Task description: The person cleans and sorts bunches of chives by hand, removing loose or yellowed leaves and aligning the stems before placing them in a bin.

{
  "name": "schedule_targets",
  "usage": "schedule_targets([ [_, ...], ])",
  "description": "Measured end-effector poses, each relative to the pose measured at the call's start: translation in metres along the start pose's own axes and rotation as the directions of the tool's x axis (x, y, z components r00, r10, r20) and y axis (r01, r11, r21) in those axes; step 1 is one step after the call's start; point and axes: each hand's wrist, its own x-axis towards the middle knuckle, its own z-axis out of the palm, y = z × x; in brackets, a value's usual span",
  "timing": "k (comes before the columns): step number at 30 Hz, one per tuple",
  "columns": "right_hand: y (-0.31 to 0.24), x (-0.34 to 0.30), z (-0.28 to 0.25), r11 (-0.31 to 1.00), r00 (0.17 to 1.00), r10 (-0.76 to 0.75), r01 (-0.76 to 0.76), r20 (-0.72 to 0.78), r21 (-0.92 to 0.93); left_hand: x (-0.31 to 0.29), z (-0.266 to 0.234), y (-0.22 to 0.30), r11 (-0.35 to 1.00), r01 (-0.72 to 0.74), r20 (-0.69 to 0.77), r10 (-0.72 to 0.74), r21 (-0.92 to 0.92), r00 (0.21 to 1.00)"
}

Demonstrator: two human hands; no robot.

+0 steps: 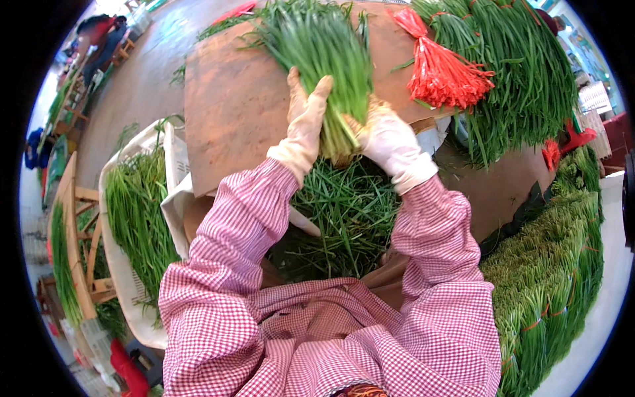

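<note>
I had both grips, left hand (305, 122) and right hand (389, 140), clamped around the chive bunch (327, 59), its long axis pointing away over the bench (231, 106)

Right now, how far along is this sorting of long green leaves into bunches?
Done: tied bunches of long green leaves lie stacked at the right. In hand: the gloved left hand and gloved right hand both grip one loose bundle of green leaves on the brown board; no tie shows on it. Left: loose leaves in the lap, more in a white sack, and unused red ties.
</note>
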Motion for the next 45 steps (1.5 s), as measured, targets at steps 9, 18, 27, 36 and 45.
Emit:
schedule_targets([
  [9, 0.033, -0.021, -0.033, 0.91, 1.0, -0.005, -0.005, 0.023, 0.414, 0.009, -0.078, -0.004, 0.955, 0.159, 0.185, -0.114, -0.251, 0.976],
  [18, 0.001, -0.042, -0.021, 0.879, 0.886, -0.061, 0.266, -0.46, 0.395, -0.009, -0.064, 0.03, 0.637, -0.685, 0.325, 0.603, 0.353, 0.729],
  [27, -0.029, -0.039, -0.019, 0.961, 0.875, -0.166, 0.247, -0.455, 0.125, 0.052, -0.025, 0.01, 0.185, -0.897, 0.752, 0.493, 0.402, 0.438],
  [36, 0.001, -0.039, -0.007, 0.52, 0.868, 0.214, 0.286, -0.447, 0.805, 0.063, -0.019, 0.001, 0.227, -0.935, 0.822, 0.451, 0.273, 0.349],
  [45, 0.016, 0.006, 0.042, 0.378, 0.916, 0.143, 0.299, -0.374, 0.876, 0.06, -0.015, 0.003, 0.269, -0.939, 0.808, 0.493, 0.213, 0.325],
])
